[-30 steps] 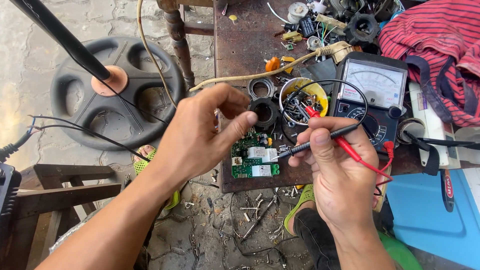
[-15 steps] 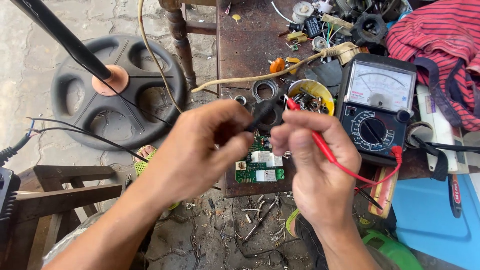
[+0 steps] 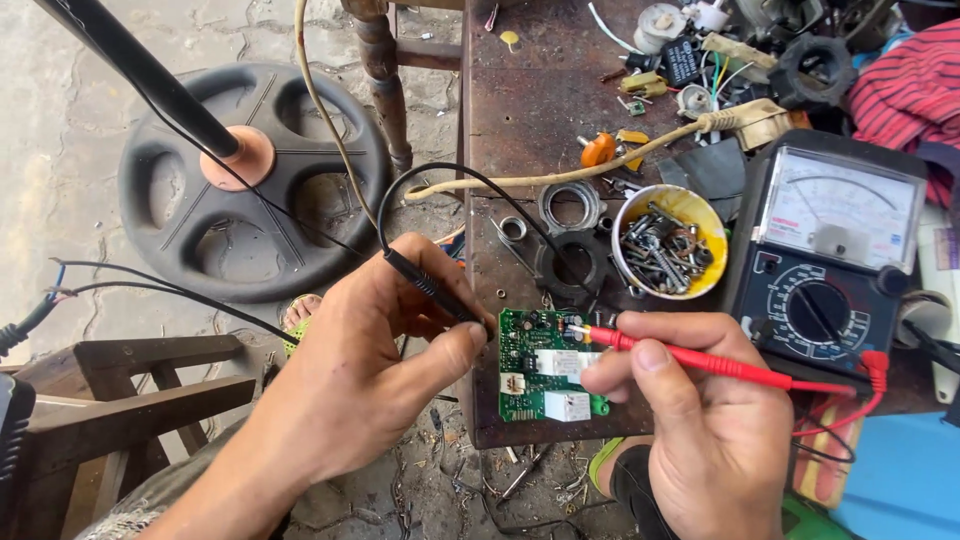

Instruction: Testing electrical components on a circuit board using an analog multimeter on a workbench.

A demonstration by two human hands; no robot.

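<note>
A small green circuit board point(image 3: 540, 365) with white relays lies at the front edge of a rusty metal table point(image 3: 530, 110). My left hand point(image 3: 370, 350) grips a black test probe point(image 3: 430, 287) whose tip meets the board's left edge. Pinched in my right hand point(image 3: 700, 420), a red test probe point(image 3: 690, 355) points left, its metal tip touching the board's top. Both leads run to a black analog multimeter point(image 3: 830, 260) standing at the right.
A yellow bowl of screws point(image 3: 668, 243), metal rings point(image 3: 570, 205), a beige cable point(image 3: 600, 165) and small parts crowd the table. A black fan base with pole point(image 3: 250, 180) stands on the floor at left. A wooden frame point(image 3: 130, 390) is lower left.
My left hand took the black probe from beside the red one, and the two hands drew apart. Each probe tip now rests on the board.
</note>
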